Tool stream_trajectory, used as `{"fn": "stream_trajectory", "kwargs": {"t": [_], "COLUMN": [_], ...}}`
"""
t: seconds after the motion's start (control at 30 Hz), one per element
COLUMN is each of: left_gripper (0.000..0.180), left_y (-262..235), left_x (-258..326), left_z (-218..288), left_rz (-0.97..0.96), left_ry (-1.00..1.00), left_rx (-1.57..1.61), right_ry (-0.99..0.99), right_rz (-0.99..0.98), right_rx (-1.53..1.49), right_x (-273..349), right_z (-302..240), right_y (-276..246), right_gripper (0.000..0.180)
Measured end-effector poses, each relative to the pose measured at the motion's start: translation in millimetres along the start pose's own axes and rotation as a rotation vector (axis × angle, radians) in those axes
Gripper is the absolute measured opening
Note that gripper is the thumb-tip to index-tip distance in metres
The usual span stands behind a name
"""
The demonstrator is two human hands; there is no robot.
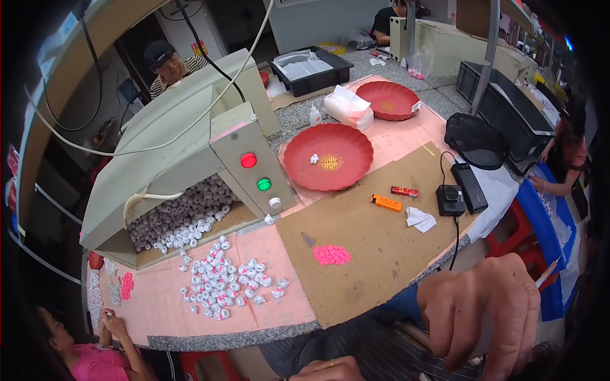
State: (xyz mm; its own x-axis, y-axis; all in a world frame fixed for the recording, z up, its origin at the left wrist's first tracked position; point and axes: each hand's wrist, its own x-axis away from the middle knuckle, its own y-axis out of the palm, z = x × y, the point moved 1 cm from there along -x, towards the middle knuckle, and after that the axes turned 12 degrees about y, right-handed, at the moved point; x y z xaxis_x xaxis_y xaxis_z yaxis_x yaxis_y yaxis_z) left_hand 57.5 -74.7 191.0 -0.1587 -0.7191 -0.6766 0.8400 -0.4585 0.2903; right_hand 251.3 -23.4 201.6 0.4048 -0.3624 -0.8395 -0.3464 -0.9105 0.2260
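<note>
The right hand (486, 311) curls around a thin stick (547, 274) — its end pokes out, right of the cardboard (356, 228). The left hand (330, 370) is mostly cut off — its grip cannot be told.

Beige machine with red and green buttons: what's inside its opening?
Piled grey pieces, white ones along the front; a pale tube curves across the opening. The interior's back and anything under the pile are hidden.

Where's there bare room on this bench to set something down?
Brown board between the pink pile and white tissue; pink sheet left of the white pieces. Crowded: under those pieces, and the board's right end, where two black devices sit.
</note>
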Motion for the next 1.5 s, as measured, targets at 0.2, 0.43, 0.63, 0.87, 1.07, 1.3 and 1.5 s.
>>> {"fn": "stream_trajectory", "kwargs": {"t": [0.2,0.43,0.63,0.87,1.07,1.3,1.5], "left_gripper": [0.011,0.024,0.019,0.017,0.022,0.029,0.031], "left_y": [-3.8,-42.2,-43.1,-42.0,-45.8,-54.6,-64.6], "left_x": [15.2,15.6,-3.7,-73.0,-67.3,-36.7,5.0], "left_z": [0.9,3.2,1.2,9.5,10.9,18.8,39.2], "left_rz": [0.313,-0.087,-0.134,-0.717,-0.513,-0.211,-0.09], "left_ry": [0.11,0.194,0.102,0.071,0.308,0.634,0.973], "left_rx": [0.11,-0.061,-0.262,-0.08,0.119,0.391,0.208], "right_ry": [0.37,0.071,0.125,0.305,0.204,0.046,-0.115], "right_rz": [-0.306,-0.013,0.085,-0.156,-0.256,-0.216,-0.348], "right_rx": [-0.045,-0.353,-0.165,-0.376,-0.734,-0.366,-0.232], "right_x": [-26.0,-1.1,8.2,-9.2,-7.5,-8.2,35.7], "right_z": [-7.6,2.8,23.8,57.0,19.8,4.1,-9.1], "right_y": [-16.1,-2.5,-33.1,-20.8,-20.0,-9.2,-14.4], "right_gripper": [0.009,0.014,0.018,0.011,0.015,0.005,0.012]}}
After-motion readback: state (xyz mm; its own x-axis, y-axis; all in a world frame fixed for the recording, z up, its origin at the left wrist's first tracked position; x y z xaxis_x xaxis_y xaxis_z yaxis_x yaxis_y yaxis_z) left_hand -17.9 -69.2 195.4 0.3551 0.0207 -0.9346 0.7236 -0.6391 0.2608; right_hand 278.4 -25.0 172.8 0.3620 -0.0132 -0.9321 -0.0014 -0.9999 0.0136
